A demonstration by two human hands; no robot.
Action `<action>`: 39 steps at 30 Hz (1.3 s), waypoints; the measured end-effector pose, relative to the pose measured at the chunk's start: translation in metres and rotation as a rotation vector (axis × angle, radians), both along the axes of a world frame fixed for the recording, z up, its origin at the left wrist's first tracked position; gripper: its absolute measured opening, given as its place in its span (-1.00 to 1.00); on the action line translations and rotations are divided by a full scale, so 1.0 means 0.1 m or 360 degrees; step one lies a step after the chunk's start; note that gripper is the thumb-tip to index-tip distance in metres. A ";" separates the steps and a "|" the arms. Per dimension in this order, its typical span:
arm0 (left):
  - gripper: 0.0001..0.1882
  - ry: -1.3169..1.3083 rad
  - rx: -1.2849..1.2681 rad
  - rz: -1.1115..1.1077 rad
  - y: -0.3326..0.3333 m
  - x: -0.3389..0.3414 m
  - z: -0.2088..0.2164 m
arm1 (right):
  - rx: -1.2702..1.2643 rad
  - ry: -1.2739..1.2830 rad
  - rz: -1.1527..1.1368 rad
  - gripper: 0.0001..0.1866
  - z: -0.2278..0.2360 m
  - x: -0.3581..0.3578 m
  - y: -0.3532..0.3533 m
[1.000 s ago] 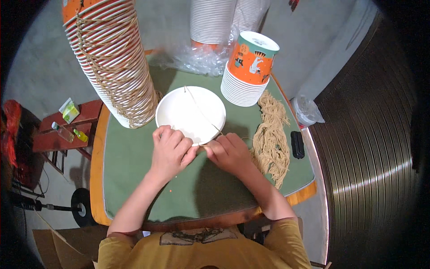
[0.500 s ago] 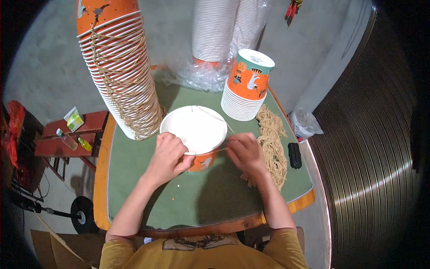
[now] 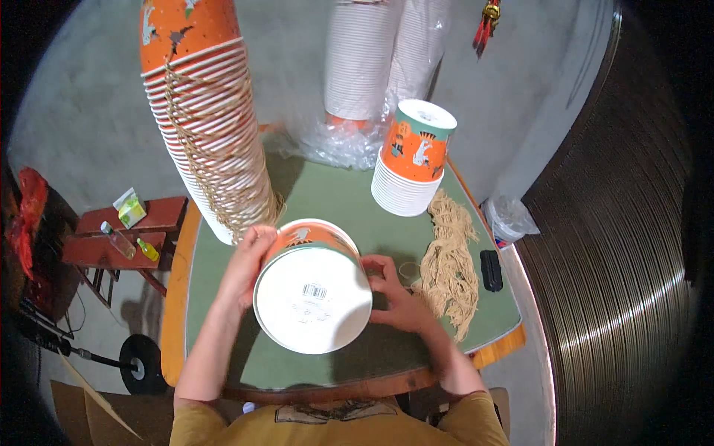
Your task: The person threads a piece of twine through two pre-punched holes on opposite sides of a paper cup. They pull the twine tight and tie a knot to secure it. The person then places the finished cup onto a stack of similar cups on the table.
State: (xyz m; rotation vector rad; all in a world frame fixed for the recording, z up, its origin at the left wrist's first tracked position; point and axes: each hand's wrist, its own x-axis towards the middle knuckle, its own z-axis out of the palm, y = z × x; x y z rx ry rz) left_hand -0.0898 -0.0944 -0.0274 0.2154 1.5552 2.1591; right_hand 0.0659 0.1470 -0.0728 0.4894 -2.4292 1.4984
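Hands bracket our orange paper bucket with the white base (image 3: 312, 297), tipped base-up above the green worktop (image 3: 335, 193): left hand (image 3: 249, 267) clasps its far-left wall, right hand (image 3: 394, 297) presses its right side, fingers seemingly half-curled, beige twine bundle (image 3: 450, 260) nearest that right hand.

Both hands hold an orange paper bowl (image 3: 312, 297) tilted so its white base faces the camera: the left hand (image 3: 249, 264) grips its left side, the right hand (image 3: 394, 297) its right. Beside them on the green bench (image 3: 335, 201) lies a bundle of tan string (image 3: 450, 256).
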 end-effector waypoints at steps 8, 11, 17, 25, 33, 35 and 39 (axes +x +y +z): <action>-0.41 0.0583 0.0484 0.0072 0.05 0.34 0.09 | -0.0729 -0.0160 -0.0357 -0.81 0.35 -0.19 -0.11; 0.14 0.1230 0.0148 0.0084 -0.05 0.30 0.38 | -0.0723 0.0031 -0.0303 -0.85 0.85 -0.35 -0.13; 0.46 0.2348 -0.0392 0.0683 -0.22 -0.16 1.50 | -0.0366 0.0494 -0.0450 -0.82 2.06 -0.69 -0.26; 0.10 0.2477 0.0235 0.0654 -0.47 -0.72 3.04 | -0.0410 0.1021 0.0010 -0.66 3.41 -1.48 -0.45; -0.19 0.2333 0.0032 0.0817 -0.77 -1.29 3.65 | -0.0580 0.0855 0.0483 -0.77 3.81 -2.09 -0.76; -0.18 0.2263 -0.0053 0.0802 -0.78 -1.34 3.65 | -0.0524 0.0881 0.0496 -0.72 3.82 -2.22 -0.79; 0.07 0.2375 -0.0529 0.0956 -1.01 -1.68 3.59 | -0.0212 0.0905 0.0371 -0.76 3.82 -2.33 -0.97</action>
